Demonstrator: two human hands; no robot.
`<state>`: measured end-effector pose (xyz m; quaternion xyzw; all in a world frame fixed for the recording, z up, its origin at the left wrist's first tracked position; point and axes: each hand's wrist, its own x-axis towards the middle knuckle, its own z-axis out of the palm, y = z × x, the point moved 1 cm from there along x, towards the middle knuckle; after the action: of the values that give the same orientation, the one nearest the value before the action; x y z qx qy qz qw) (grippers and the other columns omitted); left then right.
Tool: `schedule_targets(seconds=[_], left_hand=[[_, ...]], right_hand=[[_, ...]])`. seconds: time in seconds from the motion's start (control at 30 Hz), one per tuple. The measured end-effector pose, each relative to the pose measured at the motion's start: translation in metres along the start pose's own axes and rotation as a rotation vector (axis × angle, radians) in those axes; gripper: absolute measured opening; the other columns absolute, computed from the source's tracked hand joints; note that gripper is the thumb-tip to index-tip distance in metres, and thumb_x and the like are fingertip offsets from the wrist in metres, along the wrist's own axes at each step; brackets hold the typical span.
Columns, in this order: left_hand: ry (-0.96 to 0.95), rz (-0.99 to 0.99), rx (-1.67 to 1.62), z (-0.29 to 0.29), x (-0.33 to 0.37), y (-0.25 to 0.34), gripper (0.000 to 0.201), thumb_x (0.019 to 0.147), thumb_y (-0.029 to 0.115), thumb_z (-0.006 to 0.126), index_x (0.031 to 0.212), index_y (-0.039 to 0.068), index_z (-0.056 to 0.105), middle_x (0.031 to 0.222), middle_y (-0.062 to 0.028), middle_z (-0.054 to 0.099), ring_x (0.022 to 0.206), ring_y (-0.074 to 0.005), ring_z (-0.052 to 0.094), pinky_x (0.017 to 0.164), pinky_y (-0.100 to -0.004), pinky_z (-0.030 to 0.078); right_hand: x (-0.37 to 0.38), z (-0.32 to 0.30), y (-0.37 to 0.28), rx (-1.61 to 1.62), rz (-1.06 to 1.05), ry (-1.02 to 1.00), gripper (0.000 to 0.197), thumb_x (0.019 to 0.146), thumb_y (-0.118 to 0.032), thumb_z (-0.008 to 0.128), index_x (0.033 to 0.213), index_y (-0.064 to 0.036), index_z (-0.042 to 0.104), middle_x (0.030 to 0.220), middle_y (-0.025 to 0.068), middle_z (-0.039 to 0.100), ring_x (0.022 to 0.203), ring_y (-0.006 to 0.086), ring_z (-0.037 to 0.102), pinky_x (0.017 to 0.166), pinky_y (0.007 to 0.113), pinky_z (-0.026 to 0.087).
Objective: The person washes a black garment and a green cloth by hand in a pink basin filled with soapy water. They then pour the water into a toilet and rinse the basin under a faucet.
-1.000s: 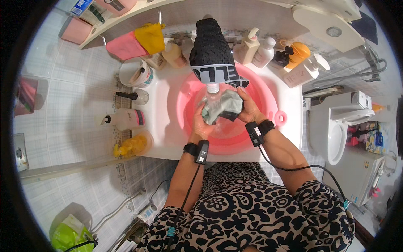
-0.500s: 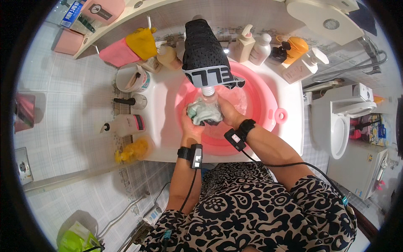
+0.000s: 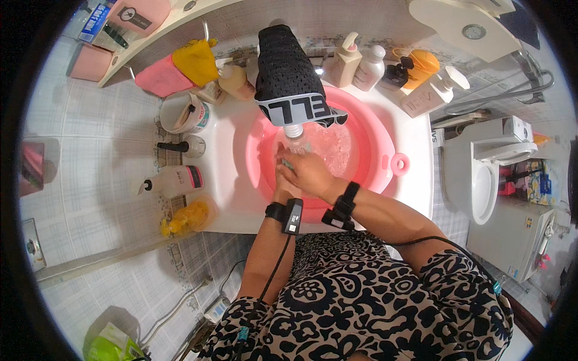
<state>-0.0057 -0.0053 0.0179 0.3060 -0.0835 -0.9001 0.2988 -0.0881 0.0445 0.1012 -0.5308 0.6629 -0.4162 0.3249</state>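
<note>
Cloth wash in the pink basin [image 3: 385, 129]: under way, not finished.
Your right hand [image 3: 308, 173] lies folded over your left hand [image 3: 283, 180], both pressed together low in the basin, which sits in the white sink [image 3: 226, 180]. I judge they are clamped on a small wet cloth, but it is hidden beneath them. Foamy water [image 3: 328, 144] fills the basin, so soaking and lathering look done; rinsing and wringing look left. A black cap [image 3: 288, 78] overhangs the far rim.
</note>
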Motion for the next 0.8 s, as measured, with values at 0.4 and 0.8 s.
schedule_targets(seconds=[0.4, 0.8], left_hand=[[0.095, 0.013, 0.167, 0.008, 0.005, 0.003, 0.04, 0.094, 0.041, 0.033, 0.118, 0.013, 0.049, 0.113, -0.0077, 0.056, 0.104, -0.0217, 0.055, 0.086, -0.0402, 0.046], [0.015, -0.184, 0.063, 0.028, 0.006, 0.013, 0.028, 0.091, 0.028, 0.043, 0.101, 0.008, 0.059, 0.097, -0.0071, 0.063, 0.089, -0.0213, 0.062, 0.081, -0.0378, 0.05]], right_hand=[[0.015, 0.0, 0.016, -0.144, 0.162, 0.193, 0.04, 0.08, -0.037, 0.057, 0.108, -0.0083, 0.056, 0.105, 0.0202, 0.057, 0.086, 0.0395, 0.059, 0.077, 0.042, 0.047], [0.023, -0.001, 0.103, 1.121, 0.562, -0.084, 0.037, 0.093, -0.027, 0.042, 0.114, -0.0002, 0.055, 0.105, 0.009, 0.063, 0.092, 0.0202, 0.062, 0.084, 0.031, 0.048]])
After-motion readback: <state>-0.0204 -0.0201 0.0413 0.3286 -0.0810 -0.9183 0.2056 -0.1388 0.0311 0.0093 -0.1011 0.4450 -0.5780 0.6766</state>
